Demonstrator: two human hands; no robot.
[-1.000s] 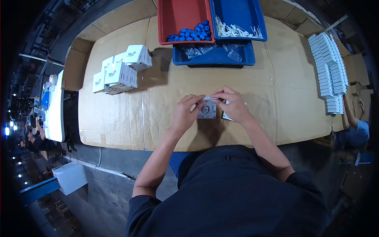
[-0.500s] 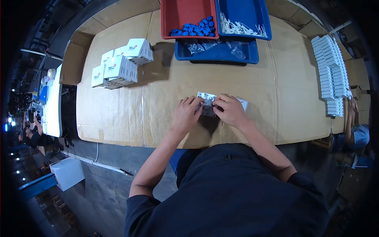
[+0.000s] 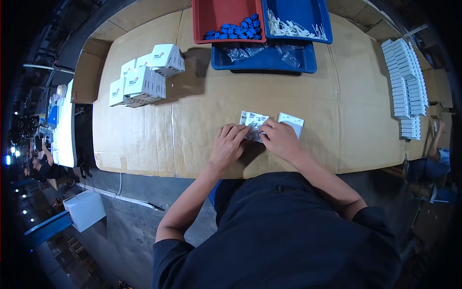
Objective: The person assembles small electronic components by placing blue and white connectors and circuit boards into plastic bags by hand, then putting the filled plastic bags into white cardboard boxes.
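A small white leaflet with grey printing is on the cardboard-covered table in front of me. My left hand has its curled fingertips on the leaflet's left and lower part. From the other side, my right hand pinches it near the lower right edge. Fingers cover part of the leaflet, so its folds cannot be made out. Just beyond my right hand lies a flat white box, apart from the leaflet and partly hidden by that hand.
Stacked white boxes stand at the left, and tall stacks at the right. At the back, a red bin holds blue clips and a blue bin white pieces; a lower blue tray holds clear bags. Other people work at both sides.
Both hands have lowered slightly toward me on the leaflet, leaving more of its printed face showing. More of the flat white box beside my right hand is visible.
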